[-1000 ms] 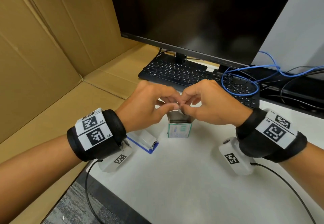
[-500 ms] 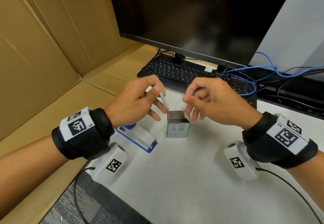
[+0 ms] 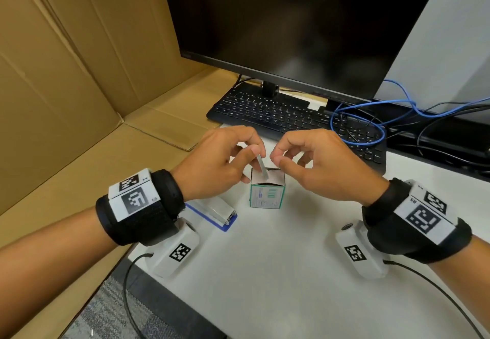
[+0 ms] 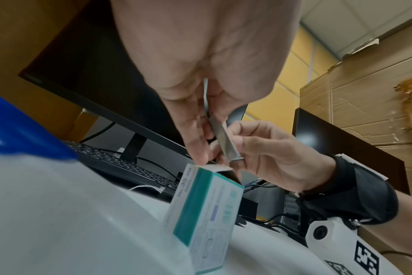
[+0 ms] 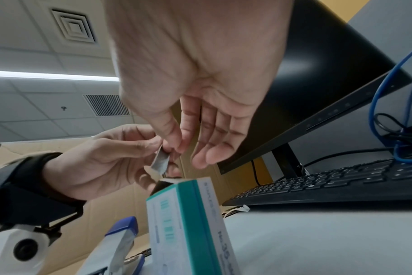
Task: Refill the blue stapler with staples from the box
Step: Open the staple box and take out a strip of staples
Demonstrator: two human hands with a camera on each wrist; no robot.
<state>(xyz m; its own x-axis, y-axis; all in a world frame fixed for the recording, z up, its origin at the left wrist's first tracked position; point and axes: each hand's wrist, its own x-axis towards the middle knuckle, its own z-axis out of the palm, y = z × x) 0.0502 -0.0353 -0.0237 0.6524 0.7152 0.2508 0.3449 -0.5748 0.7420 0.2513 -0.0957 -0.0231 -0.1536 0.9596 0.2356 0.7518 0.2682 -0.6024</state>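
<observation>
A small white and teal staple box (image 3: 267, 195) stands upright on the white table, its top open. My left hand (image 3: 254, 151) pinches a grey strip of staples (image 3: 262, 167) by its upper end; the lower end hangs at the box opening. In the left wrist view the staple strip (image 4: 226, 143) slants down over the box (image 4: 207, 210). My right hand (image 3: 277, 157) hovers just right of the strip, fingers relaxed and holding nothing. The blue stapler (image 3: 214, 210) lies left of the box, partly under my left wrist, and the right wrist view shows this stapler (image 5: 120, 241) below the staple strip (image 5: 160, 162).
A black keyboard (image 3: 278, 116) and a dark monitor (image 3: 291, 20) sit behind the box. Blue and black cables (image 3: 371, 137) loop at the right. Flattened cardboard (image 3: 79, 73) lines the left side. The white table (image 3: 265, 272) extends toward me.
Both hands were joined over the box; the left hand then lifted the staple strip out. Now the strip's lower end is back over the opening and the right hand has closed in.
</observation>
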